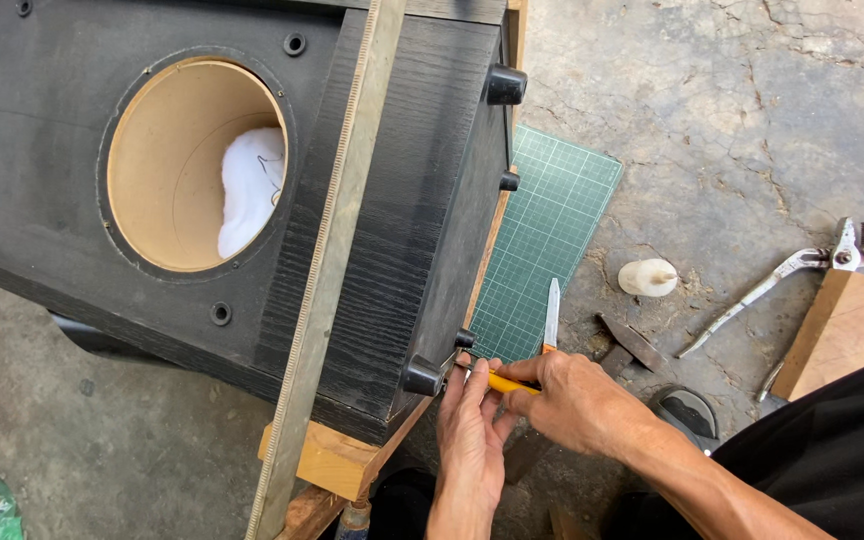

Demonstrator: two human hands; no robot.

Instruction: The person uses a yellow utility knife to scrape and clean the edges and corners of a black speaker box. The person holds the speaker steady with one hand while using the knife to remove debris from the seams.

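Hands are meeting at the black speaker cabinet (202, 190) lower corner: right hand (577, 400) is gripping a yellow utility knife (512, 383), left hand (470, 430) fingers are pinching its tip beside the cabinet's rubber foot (422, 377).

Speaker box (202, 180) walls off the left, rubber foot (422, 377) touching the fingers, bare concrete (712, 90) open right, pliers (782, 275) and white knob (647, 277) beyond.

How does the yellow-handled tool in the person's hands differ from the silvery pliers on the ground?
The yellow-handled tool is gripped by the right hand, with the left hand touching it; the silvery pliers lie untouched on the concrete. The tool sits right by the black speaker cabinet; the pliers lie far off, beside a wooden board. Both are hand tools.
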